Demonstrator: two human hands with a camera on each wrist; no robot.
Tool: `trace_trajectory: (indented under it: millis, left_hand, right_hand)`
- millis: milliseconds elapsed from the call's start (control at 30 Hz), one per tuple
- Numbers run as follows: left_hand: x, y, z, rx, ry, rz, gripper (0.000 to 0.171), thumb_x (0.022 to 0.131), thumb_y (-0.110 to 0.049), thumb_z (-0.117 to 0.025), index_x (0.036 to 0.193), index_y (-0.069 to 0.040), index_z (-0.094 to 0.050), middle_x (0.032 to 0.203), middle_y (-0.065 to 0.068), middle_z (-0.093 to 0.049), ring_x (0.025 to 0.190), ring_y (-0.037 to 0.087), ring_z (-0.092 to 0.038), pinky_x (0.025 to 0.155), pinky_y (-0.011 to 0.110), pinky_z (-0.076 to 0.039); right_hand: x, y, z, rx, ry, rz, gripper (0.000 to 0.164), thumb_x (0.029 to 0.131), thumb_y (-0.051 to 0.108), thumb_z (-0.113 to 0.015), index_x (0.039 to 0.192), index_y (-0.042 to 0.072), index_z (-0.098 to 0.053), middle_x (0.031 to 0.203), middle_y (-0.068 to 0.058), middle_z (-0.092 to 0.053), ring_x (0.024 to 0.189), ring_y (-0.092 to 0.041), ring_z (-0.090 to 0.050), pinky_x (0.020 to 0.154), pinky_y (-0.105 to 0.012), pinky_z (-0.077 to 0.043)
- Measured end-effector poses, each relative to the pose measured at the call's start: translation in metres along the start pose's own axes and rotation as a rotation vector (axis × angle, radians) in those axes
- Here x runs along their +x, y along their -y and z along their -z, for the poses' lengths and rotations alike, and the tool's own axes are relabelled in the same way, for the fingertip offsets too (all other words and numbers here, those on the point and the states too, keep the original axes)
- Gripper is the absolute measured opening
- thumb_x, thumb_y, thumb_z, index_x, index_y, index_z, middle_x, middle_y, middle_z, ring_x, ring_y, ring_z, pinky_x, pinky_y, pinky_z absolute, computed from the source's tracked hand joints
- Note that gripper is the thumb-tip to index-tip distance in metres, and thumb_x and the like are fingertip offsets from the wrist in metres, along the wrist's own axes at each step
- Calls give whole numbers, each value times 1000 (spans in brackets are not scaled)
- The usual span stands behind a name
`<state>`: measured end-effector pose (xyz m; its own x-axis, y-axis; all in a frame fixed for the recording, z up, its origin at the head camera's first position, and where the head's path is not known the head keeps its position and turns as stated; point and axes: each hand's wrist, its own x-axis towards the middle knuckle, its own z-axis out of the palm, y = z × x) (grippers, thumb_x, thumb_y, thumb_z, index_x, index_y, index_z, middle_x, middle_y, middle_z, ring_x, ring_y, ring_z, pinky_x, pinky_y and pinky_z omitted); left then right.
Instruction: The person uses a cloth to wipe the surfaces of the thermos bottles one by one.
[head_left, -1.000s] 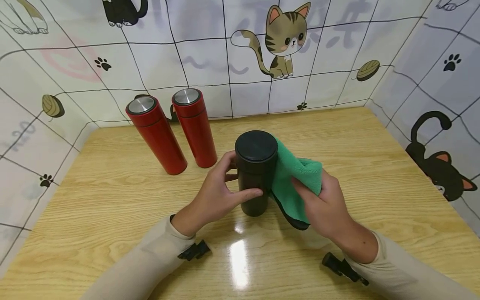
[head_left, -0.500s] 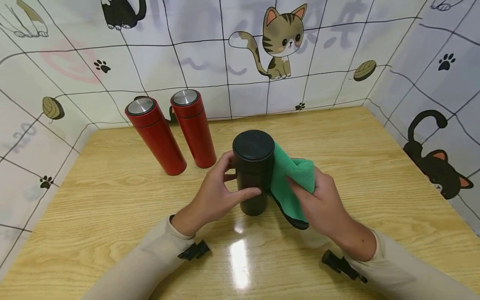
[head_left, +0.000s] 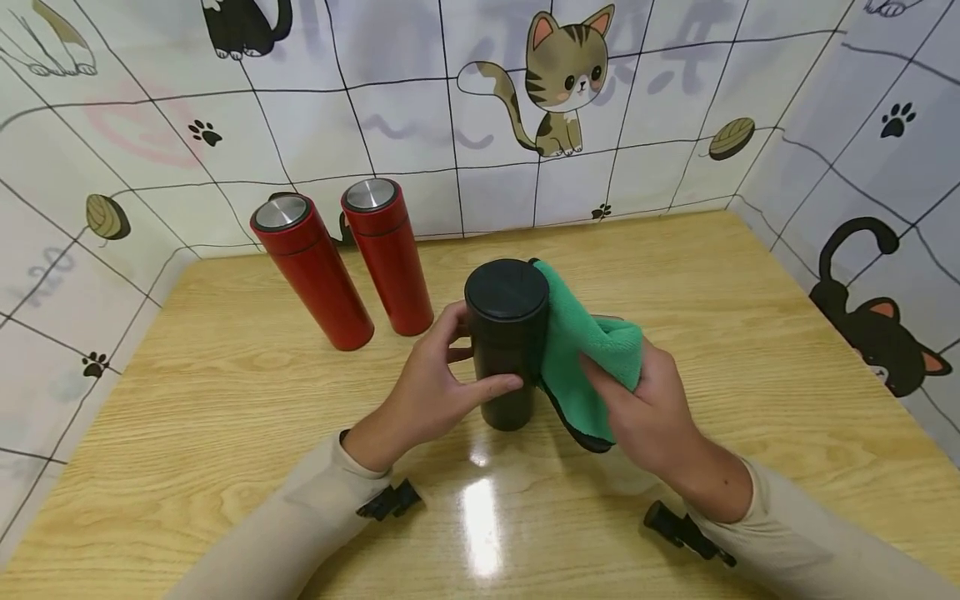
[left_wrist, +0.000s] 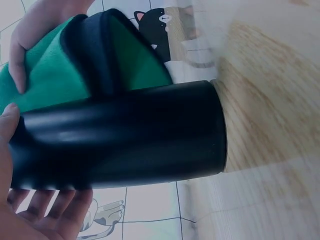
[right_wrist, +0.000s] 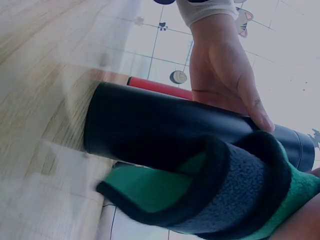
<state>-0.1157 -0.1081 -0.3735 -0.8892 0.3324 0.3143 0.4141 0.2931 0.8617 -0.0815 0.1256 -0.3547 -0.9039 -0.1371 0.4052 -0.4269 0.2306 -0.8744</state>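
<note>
A black vacuum flask [head_left: 507, 333] with a black lid stands upright on the wooden table. My left hand [head_left: 435, 383] grips it from the left, thumb across the front and fingers behind. In my right hand [head_left: 652, 408] is a green cloth [head_left: 577, 350] with a dark edge, bunched between thumb and fingers and lying along the flask's right side. The left wrist view shows the cloth [left_wrist: 50, 75] against the flask [left_wrist: 125, 135]. From the right wrist, the cloth's grey-blue patch and dark border [right_wrist: 235, 185] show beside the flask [right_wrist: 150, 125].
Two red flasks [head_left: 315, 275] [head_left: 390, 258] with silver-topped lids stand at the back left of the wooden table [head_left: 225, 417]. A wall covering [head_left: 412, 125] printed with cats and grid lines rises behind and at both sides.
My right hand moves the cloth slightly left, then back right; its upper corner now stands higher beside the flask's lid. The left hand and flask stay nearly still.
</note>
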Motion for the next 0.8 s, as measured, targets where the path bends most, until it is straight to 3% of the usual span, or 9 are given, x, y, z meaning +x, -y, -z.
trace_trajectory:
  millis: [100, 200, 367, 567, 800]
  left_hand:
    - [-1, 0, 0, 3, -5, 6, 80, 76, -17, -88, 143, -14, -44, 132, -2, -58, 121, 18, -58, 97, 41, -55]
    - [-1, 0, -2, 4, -9, 1, 80, 77, -16, -88, 143, -12, -42, 133, -1, -57, 121, 18, -57, 97, 41, -55]
    - [1, -1, -4, 6, -8, -17, 81, 78, -17, -87, 140, -10, -36, 135, 1, -52, 124, 19, -55, 98, 42, -54]
    - [2, 0, -3, -11, -11, -56, 84, 77, -12, -87, 139, -9, -30, 134, 4, -55, 122, 18, -59, 97, 42, -55]
    - [4, 1, -3, -20, 16, -94, 94, 79, -12, -85, 149, -13, -22, 137, 3, -54, 124, 16, -57, 100, 37, -53]
  right_hand:
    - [0, -2, 0, -47, 67, -55, 30, 99, 2, -55, 128, 1, -61, 118, -11, -70, 100, 0, -66, 84, -19, -56]
    - [-1, -2, 0, -50, 70, -70, 31, 99, 3, -55, 130, 3, -60, 121, -11, -69, 104, 0, -65, 87, -18, -55]
    - [-2, -2, -1, 1, 26, 3, 34, 98, -3, -54, 131, 0, -59, 122, 3, -67, 110, -2, -64, 91, -18, -54]
    - [-1, -2, -3, -4, 94, 9, 36, 99, -1, -53, 134, 4, -59, 128, -11, -66, 114, 0, -62, 94, -16, -52]
    - [-3, -1, -4, 16, 42, 44, 35, 97, -6, -54, 131, 0, -60, 124, 8, -66, 113, -4, -64, 93, -18, -53]
